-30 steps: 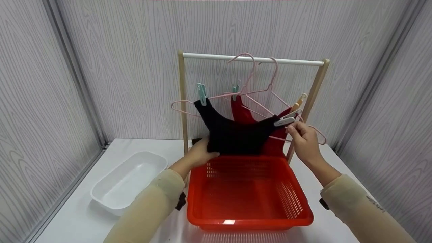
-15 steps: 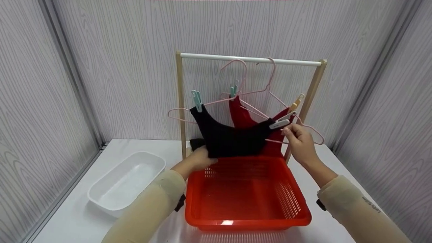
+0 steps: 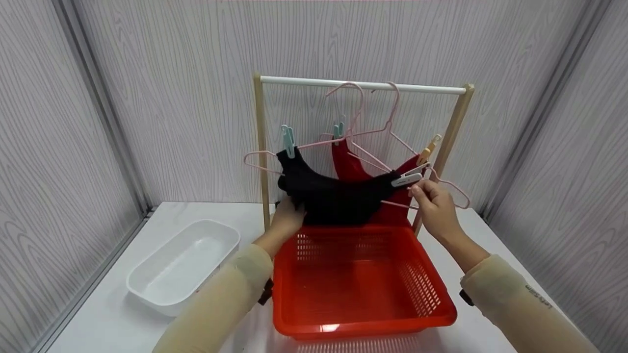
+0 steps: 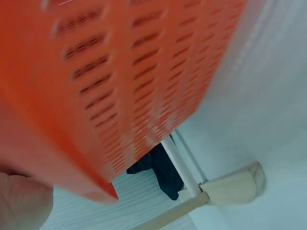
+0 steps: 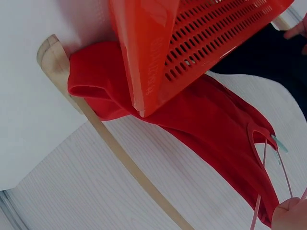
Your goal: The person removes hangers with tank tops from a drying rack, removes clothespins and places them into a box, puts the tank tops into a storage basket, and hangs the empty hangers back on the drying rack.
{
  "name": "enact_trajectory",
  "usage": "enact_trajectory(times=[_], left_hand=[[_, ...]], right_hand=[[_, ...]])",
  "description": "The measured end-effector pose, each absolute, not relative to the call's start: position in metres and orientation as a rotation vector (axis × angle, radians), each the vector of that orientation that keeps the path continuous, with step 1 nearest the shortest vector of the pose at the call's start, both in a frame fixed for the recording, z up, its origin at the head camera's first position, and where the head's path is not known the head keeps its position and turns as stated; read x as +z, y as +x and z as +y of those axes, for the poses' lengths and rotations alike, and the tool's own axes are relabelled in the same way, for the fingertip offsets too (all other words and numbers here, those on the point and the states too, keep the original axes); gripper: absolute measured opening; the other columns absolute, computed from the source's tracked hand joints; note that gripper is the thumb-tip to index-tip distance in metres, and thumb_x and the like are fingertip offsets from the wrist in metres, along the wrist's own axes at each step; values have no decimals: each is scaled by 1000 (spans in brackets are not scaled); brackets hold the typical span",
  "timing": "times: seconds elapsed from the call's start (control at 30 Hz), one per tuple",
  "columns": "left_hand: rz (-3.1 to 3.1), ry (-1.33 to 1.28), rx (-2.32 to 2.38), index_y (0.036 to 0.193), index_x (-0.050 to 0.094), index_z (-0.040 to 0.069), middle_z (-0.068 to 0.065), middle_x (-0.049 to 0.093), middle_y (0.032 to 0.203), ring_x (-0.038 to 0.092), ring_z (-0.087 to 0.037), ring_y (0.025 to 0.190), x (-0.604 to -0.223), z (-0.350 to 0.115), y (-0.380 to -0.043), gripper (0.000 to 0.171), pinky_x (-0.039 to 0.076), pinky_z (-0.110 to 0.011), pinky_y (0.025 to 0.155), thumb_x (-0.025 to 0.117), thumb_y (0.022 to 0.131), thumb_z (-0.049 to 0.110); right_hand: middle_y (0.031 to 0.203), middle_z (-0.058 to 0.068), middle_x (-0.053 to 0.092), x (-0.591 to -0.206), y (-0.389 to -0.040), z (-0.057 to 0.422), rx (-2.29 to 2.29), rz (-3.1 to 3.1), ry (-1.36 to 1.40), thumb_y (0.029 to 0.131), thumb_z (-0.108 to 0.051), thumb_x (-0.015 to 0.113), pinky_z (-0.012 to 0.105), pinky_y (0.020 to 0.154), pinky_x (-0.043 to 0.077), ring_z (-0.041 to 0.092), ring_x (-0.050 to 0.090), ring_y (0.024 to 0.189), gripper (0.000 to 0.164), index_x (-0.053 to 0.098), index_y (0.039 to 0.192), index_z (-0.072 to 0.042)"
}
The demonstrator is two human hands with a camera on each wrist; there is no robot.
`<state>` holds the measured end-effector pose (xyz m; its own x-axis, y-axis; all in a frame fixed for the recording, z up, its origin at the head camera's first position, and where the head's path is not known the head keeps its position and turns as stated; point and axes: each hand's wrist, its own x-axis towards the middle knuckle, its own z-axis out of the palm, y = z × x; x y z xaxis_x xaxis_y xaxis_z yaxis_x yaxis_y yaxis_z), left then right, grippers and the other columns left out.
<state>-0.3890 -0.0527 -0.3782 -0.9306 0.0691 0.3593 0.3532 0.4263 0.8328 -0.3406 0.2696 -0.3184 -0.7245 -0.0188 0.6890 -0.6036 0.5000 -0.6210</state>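
A black sleeveless top (image 3: 338, 201) hangs from the front pink clothes hanger (image 3: 319, 143), clipped by a green clothespin (image 3: 288, 142) at left and a white clothespin (image 3: 407, 180) at right. My left hand (image 3: 288, 215) holds the top's left side low down, most fingers hidden behind the fabric. With thumb and fingertips my right hand (image 3: 439, 208) pinches the hanger's right end, just below the white clothespin. Behind it a red garment (image 3: 351, 164) hangs on a second pink hanger (image 3: 395, 110), with an orange clothespin (image 3: 428, 149) on it.
The rack's white rail (image 3: 304, 82) spans two wooden posts at the back. In front stands a red plastic basket (image 3: 363, 326) with slotted walls, under the garments. A white tray (image 3: 147, 299) lies at left. Patterned panels enclose the table.
The front hanger with the black top dipped, then rose a little. My left hand shifted up and left under the top's side, bunching its left edge. My right hand moved slightly left and down.
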Motion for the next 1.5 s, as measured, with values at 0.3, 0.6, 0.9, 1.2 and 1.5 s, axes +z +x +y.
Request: enact_trajectory(times=[0.3,0.6,0.9,1.2,1.5], left_hand=[[-2282,-261,-1396,116,60,-13,-30,64,117,59,-44,114,-351,-62,-388,37,46,-51,99,69,87,9],[-2022,-407,-1739,125,57,-10,-26,62,125,56,-33,119,-328,-62,-385,42,43,-41,104,58,82,-13],[-2138,-584,-1896,133,48,-7,-24,57,127,59,-31,106,-330,-65,-368,38,56,-39,83,48,95,-2],[-2615,-744,-1569,136,52,-7,-20,60,131,57,-30,120,-368,-69,-365,56,44,-45,104,66,90,21],[-2966,-870,-906,133,56,-7,-21,57,137,47,-33,132,-394,-65,-371,57,31,-45,116,65,80,10]], right_hand=[[78,14,60,-316,-336,266,1191,-2126,484,102,-2,53,22,63,35,8,42,66,19,64,89,8],[74,2,51,-294,-306,252,1189,-2112,457,101,2,51,21,61,33,5,39,65,18,60,90,13],[84,14,62,-293,-309,257,1239,-2049,461,101,3,51,18,68,39,4,48,71,21,62,91,17],[77,0,55,-299,-310,258,1222,-2058,528,100,4,52,20,65,37,5,43,68,19,61,87,15],[82,2,57,-304,-308,257,1249,-2102,505,100,4,52,19,69,40,5,48,73,18,61,89,15]])
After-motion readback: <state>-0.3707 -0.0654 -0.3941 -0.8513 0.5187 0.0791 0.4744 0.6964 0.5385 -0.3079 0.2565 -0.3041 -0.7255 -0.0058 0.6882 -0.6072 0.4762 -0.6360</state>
